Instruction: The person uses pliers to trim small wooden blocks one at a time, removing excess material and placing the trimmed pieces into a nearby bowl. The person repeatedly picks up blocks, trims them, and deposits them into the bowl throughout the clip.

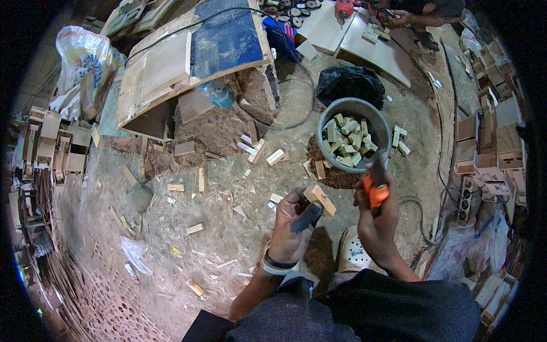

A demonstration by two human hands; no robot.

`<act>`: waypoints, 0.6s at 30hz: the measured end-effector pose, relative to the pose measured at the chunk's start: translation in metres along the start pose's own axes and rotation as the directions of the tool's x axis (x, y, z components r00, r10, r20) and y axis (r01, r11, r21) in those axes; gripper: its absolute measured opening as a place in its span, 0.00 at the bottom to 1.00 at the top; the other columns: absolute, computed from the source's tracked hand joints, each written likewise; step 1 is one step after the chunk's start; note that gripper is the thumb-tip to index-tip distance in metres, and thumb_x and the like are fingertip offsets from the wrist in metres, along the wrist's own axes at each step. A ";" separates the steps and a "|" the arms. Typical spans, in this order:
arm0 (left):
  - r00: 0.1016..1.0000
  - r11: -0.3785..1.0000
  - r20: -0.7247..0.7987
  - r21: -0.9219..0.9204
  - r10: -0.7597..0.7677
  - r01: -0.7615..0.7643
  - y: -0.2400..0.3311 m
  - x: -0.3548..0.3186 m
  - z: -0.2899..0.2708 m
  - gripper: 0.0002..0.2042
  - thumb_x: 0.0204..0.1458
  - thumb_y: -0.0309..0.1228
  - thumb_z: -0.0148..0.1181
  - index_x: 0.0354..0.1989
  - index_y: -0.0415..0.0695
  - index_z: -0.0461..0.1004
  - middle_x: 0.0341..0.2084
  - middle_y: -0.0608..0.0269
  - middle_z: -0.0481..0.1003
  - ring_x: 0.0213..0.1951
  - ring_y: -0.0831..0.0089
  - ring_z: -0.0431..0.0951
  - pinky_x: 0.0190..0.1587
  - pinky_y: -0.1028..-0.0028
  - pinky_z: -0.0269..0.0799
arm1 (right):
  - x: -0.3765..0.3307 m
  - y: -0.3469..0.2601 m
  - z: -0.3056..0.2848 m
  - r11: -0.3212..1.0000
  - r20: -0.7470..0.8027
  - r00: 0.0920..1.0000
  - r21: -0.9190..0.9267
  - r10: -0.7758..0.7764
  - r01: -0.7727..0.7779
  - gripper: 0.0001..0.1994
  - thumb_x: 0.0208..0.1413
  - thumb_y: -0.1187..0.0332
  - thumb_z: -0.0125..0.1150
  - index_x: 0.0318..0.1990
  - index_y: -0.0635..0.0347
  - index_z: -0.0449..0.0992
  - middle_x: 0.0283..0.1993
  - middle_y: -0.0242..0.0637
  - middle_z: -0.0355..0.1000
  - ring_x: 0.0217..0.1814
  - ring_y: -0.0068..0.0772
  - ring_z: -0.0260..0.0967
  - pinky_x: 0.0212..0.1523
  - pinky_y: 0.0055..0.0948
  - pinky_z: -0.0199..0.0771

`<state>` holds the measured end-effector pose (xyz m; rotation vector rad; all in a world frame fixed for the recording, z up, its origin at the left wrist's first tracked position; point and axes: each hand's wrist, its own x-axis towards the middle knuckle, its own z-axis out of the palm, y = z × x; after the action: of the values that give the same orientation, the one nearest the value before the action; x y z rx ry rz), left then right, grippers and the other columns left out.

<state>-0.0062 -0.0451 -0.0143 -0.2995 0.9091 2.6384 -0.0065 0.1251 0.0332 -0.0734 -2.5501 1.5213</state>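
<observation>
Above the floor, my left hand [293,225] pinches a small pale wooden block [321,200] between thumb and fingers. Dark coverings wrap the thumb and a fingertip. My right hand [380,231], to the right and apart from the block, is closed round an orange-and-black hand tool [376,192]. Its dark end points up and is smeared by motion, so its exact kind is unclear. Beyond both hands stands a grey round bucket [322,118] that holds many small wooden blocks [348,139].
Loose blocks and chips, such as a wood block [276,157], litter the floor. A black plastic bag [350,85] lies behind the bucket. A blue-and-wood worktable [228,40] stands far left. At the far right, another person's hand [400,19] is near a red power tool [344,8].
</observation>
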 end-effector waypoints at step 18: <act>0.993 0.990 0.060 0.112 -0.097 0.090 0.000 -0.001 -0.001 0.18 0.58 0.34 0.65 0.54 0.39 0.72 0.43 0.61 0.79 0.46 0.73 0.80 0.53 0.74 0.74 | -0.001 0.016 -0.001 0.870 0.216 0.916 -0.298 -0.339 0.393 0.25 0.48 0.85 0.56 0.57 0.64 0.67 0.48 0.54 0.73 0.49 0.56 0.74 0.52 0.45 0.75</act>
<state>-0.0048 -0.0456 -0.0150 -0.2222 0.9886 2.4872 -0.0061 0.1333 0.0198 0.4833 -2.7149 0.9774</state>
